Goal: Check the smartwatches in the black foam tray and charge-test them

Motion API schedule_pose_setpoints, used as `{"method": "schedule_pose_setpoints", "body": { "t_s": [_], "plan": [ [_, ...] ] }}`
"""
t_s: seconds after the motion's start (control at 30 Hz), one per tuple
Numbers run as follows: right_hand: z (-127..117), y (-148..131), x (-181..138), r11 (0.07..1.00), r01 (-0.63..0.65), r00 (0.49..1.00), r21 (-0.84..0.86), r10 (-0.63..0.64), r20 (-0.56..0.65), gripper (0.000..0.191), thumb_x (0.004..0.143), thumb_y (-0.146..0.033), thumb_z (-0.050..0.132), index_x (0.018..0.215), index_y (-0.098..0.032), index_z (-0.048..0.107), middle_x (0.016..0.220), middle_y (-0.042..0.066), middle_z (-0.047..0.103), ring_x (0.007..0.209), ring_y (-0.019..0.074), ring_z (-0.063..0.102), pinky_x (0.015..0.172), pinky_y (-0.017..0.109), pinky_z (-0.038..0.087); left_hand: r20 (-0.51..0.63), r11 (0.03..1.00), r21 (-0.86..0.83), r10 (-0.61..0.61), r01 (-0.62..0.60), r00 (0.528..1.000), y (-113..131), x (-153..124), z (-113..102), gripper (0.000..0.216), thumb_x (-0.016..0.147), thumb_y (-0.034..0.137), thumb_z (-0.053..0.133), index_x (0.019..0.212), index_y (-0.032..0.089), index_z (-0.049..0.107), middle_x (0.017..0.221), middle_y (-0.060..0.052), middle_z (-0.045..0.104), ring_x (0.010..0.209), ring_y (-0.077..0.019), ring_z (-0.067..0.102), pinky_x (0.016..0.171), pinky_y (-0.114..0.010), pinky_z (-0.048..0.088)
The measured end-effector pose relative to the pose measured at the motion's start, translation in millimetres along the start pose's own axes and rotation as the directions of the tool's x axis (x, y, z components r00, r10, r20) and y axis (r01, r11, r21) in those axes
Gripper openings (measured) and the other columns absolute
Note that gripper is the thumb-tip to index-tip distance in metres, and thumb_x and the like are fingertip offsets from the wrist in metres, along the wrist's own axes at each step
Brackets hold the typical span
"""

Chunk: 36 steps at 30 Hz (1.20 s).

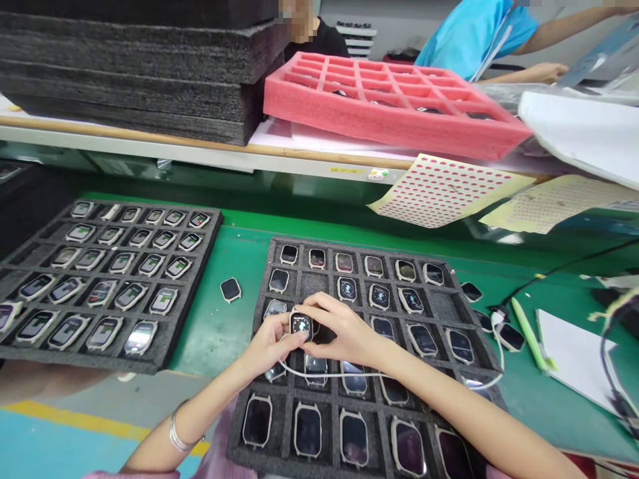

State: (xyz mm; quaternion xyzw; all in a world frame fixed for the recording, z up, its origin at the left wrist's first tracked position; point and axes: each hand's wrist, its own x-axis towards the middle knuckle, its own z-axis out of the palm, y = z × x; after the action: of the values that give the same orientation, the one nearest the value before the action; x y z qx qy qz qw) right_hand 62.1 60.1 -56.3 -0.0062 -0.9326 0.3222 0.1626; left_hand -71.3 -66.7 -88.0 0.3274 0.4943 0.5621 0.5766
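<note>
Left hand (272, 342) and right hand (339, 329) together, clamped on a lit smartwatch (301, 326) held just over a black foam tray (349, 245) of watches, white cable (349, 374) looping across the tray

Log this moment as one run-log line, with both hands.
Left hand: holds smartwatch, screen lit | Right hand: fingers on smartwatch | Under hands: foam tray of watches | white cable across tray

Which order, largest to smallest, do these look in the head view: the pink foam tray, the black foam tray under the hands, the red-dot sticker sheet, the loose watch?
1. Black foam tray and pink foam tray: too close to rank, since the black one sits nearer the camera.
2. Red-dot sticker sheet.
3. Loose watch.
</note>
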Motion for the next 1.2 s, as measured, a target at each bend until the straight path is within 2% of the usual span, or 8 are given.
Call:
{"method": "schedule_pose_setpoints", "body": {
  "t_s": [0.27,0.6,0.7,0.83,0.9,0.97,1.07,1.2],
  "plan": [
    [0,0,0,1.000,0.010,1.000,-0.008,-0.010,-0.007,0.043,0.076,-0.020,0.063,0.117,-0.015,0.054,0.101,0.011,0.056,0.090,0.0211,0.055,0.077,0.035,0.051,-0.003,1.000,0.004,0.002,-0.002,1.000,1,-1,-1,0.038,0.072,0.048,0.069,0.077,0.013,0.054,0.048,0.009,0.037,0.037,-0.0029,0.029,0.035,-0.018,0.019],
    [0,0,-1,1.000,0.002,1.000,-0.004,-0.002,0.004,0.043,0.076,-0.020,0.063,0.118,-0.014,0.054,0.100,0.011,0.056,0.089,0.0211,0.055,0.077,0.036,0.051,-0.007,1.000,0.011,0.018,-0.018,1.000,2,-1,1,0.032,0.074,0.042,0.069,0.077,0.012,0.057,0.046,0.009,0.039,0.037,-0.0034,0.029,0.038,-0.019,0.020],
    [-3,1,0,0.999,-0.026,1.000,0.034,0.026,-0.004,0.045,0.076,-0.021,0.065,0.119,-0.015,0.054,0.101,0.010,0.056,0.091,0.0215,0.055,0.079,0.037,0.051,-0.002,1.000,0.016,0.026,-0.026,1.000,2,0,1,0.032,0.074,0.041,0.069,0.082,0.012,0.058,0.051,0.006,0.046,0.041,-0.0046,0.033,0.041,-0.019,0.025],
    [-12,3,3,0.981,-0.107,0.994,0.161,0.109,-0.008,0.043,0.074,-0.019,0.069,0.115,-0.017,0.058,0.104,0.009,0.054,0.096,0.0213,0.056,0.084,0.037,0.049,0.071,1.000,0.002,0.029,-0.029,0.997,0,2,0,0.040,0.067,0.033,0.077,0.097,0.012,0.060,0.073,0.000,0.060,0.050,-0.0053,0.039,0.047,-0.018,0.029],
    [-16,4,4,0.968,-0.146,0.989,0.206,0.149,0.004,0.041,0.074,-0.017,0.071,0.114,-0.018,0.060,0.101,0.007,0.056,0.093,0.0203,0.058,0.083,0.036,0.049,0.071,0.999,-0.029,0.040,-0.038,0.997,0,2,0,0.041,0.069,0.033,0.075,0.101,0.013,0.061,0.078,-0.002,0.063,0.051,-0.0063,0.042,0.049,-0.019,0.032],
    [-19,4,5,0.960,-0.165,0.986,0.225,0.166,0.013,0.041,0.074,-0.018,0.072,0.112,-0.018,0.061,0.098,0.006,0.058,0.090,0.0197,0.059,0.082,0.035,0.049,0.058,0.998,-0.048,0.043,-0.041,0.997,1,2,0,0.036,0.074,0.036,0.071,0.100,0.012,0.062,0.077,-0.004,0.065,0.051,-0.0070,0.043,0.048,-0.019,0.031],
    [-23,3,6,0.962,-0.171,0.984,0.215,0.176,-0.006,0.037,0.077,-0.020,0.071,0.112,-0.017,0.060,0.098,0.007,0.060,0.091,0.0195,0.059,0.083,0.035,0.049,0.069,1.000,-0.015,0.008,-0.007,0.998,3,2,1,0.032,0.079,0.039,0.065,0.094,0.011,0.063,0.072,-0.005,0.067,0.043,-0.0051,0.034,0.041,-0.019,0.025],
    [-26,0,6,0.982,-0.145,0.989,0.125,0.144,0.013,0.046,0.079,-0.023,0.069,0.122,-0.018,0.054,0.105,0.009,0.058,0.097,0.0215,0.057,0.086,0.038,0.049,0.054,1.000,0.001,-0.016,0.016,0.998,4,3,2,0.032,0.077,0.040,0.066,0.089,0.011,0.063,0.066,-0.003,0.064,0.041,-0.0050,0.031,0.040,-0.019,0.023]
  ]
}}
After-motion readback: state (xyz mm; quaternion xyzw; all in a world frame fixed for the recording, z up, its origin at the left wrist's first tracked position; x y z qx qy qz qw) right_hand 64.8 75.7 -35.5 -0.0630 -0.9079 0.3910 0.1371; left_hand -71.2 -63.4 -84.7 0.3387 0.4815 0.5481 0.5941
